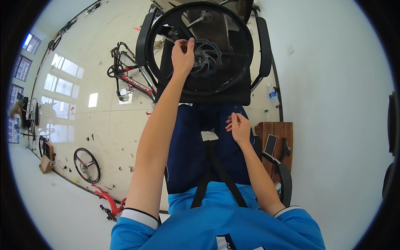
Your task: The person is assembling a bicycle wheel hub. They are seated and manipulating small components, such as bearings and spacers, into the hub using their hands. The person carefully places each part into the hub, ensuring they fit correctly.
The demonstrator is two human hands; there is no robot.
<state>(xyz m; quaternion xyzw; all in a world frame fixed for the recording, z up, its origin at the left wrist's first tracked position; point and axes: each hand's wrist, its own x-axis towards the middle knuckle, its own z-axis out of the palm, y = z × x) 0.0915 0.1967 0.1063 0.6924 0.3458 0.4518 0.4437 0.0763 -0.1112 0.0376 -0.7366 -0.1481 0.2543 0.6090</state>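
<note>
Pinching at the brake disc (207, 57) near the hub, the left hand (183, 56) has its fingertips closed on the rotor's edge. That disc sits on a black bicycle wheel (200, 48) lying across a black chair (258, 46) ahead. The right hand (238, 127) rests on the thigh, fingers curled; whether they hold anything cannot be told. A red bicycle frame (129, 77) lies on the floor (104, 125) to the left.

Single view only: head-worn fisheye, looking steeply down from above seated person's lap. Black wheel (200, 48) sits near top of frame, close, within arm's reach. Below wheel: lap, then blue shirt at bottom edge, nearest to lens. Left of wheel: pale floor stretching far off. Right of wheel: white wall. Straight lines bow toward dark circular rim.
</note>
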